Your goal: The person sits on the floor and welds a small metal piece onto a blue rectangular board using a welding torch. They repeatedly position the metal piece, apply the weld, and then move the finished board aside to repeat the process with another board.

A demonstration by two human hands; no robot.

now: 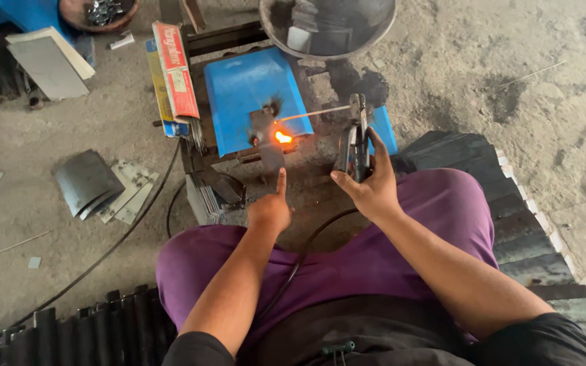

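My right hand (pixel 369 184) grips a dark welding electrode holder (pixel 355 139). A thin welding rod (pixel 313 113) runs left from it to a bright orange glow (pixel 283 137) on a small dark metal piece (pixel 266 139). That piece lies on a blue metal block (pixel 245 88). My left hand (pixel 270 209) is just below the piece, index finger stretched out and touching its lower end. A black cable (pixel 306 247) runs from the holder down across my purple trousers.
A round metal bowl (pixel 367 37) of dark metal scraps stands behind the block. Boxes of welding rods (pixel 174 74) lie to its left. Loose metal plates (pixel 100 186) lie on the sandy floor at left. Stacked dark plates (pixel 523 224) flank my legs.
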